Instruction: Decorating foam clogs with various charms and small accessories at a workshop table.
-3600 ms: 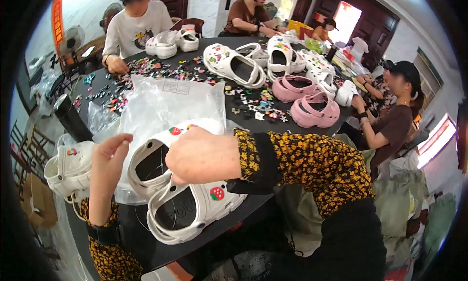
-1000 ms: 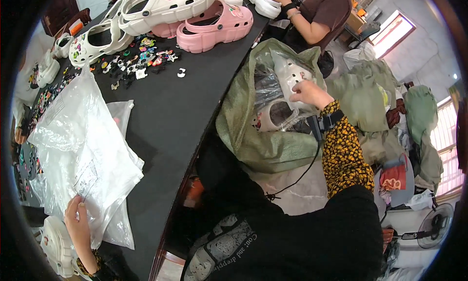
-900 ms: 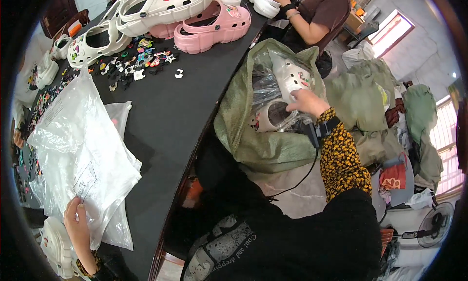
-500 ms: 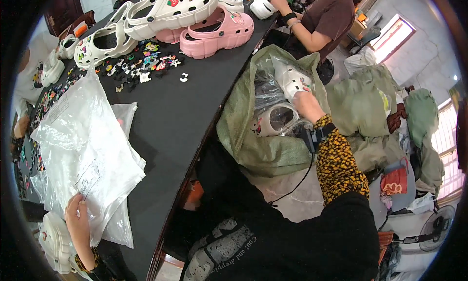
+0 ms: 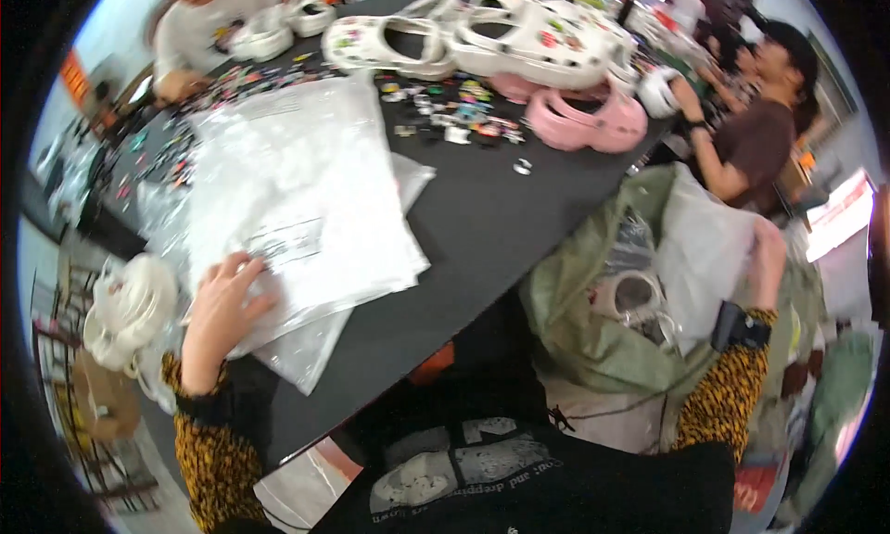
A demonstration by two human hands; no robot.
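Note:
On the dark table lies a stack of clear plastic bags (image 5: 324, 182). My left hand (image 5: 227, 302) rests on the stack's near left edge, thumb and fingers apart. Off to the right, my right hand (image 5: 768, 256) is closed on the upper corner of a whitish translucent plastic bag (image 5: 703, 242). This bag stands upright in the mouth of a green woven sack (image 5: 593, 344); its contents cannot be made out. Beside it in the sack sits a white clog (image 5: 612, 296) in clear wrapping. My right fingertips are blurred and partly hidden.
White clogs (image 5: 547, 47) and pink clogs (image 5: 593, 121) are piled at the table's far side. Small colourful shoe charms (image 5: 464, 112) lie scattered before them. More white clogs (image 5: 134, 302) are at the left. Co-workers sit far left and at the right (image 5: 756, 154).
My view has swung right-to-left across the table. My right hand has left the wrapped clog in the sack and now holds up a whitish bag. My left hand still touches the bag stack.

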